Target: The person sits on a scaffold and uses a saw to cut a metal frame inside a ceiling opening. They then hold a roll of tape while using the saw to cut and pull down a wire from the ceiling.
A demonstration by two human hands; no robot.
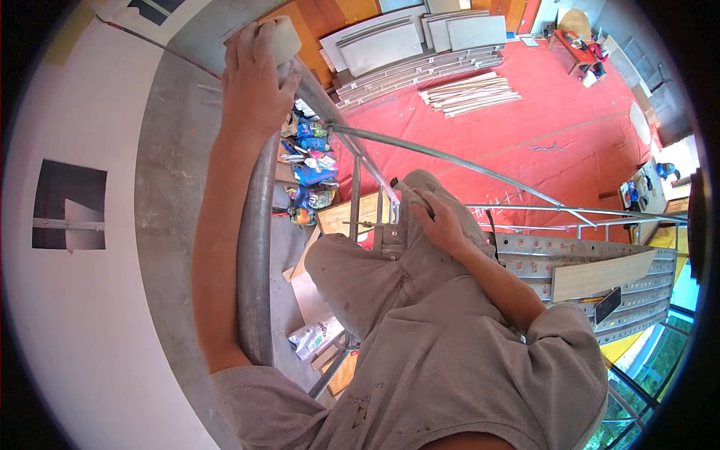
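My left hand (259, 71) is raised at the upper left, its fingers closed over a pale, flat-faced block (286, 39) beside the top of a grey scaffold tube (259, 247). The left forearm runs along that tube. My right hand (441, 223) rests on my bent knee, in grey work trousers (360, 277). Its fingers are curled, and part of a dull object shows under them, too hidden to name. Behind this hand, a pale wooden board (604, 275) and a dark phone-like object (608, 305) lie on the perforated metal scaffold deck (517, 262).
Diagonal scaffold braces (450, 159) cross in front of me. Far below, a red floor covering (480, 142) carries a pile of wooden strips (470, 94). Colourful bags (315, 171) stand beneath the frame. A white wall panel (82, 300) with a square opening (69, 204) is at left.
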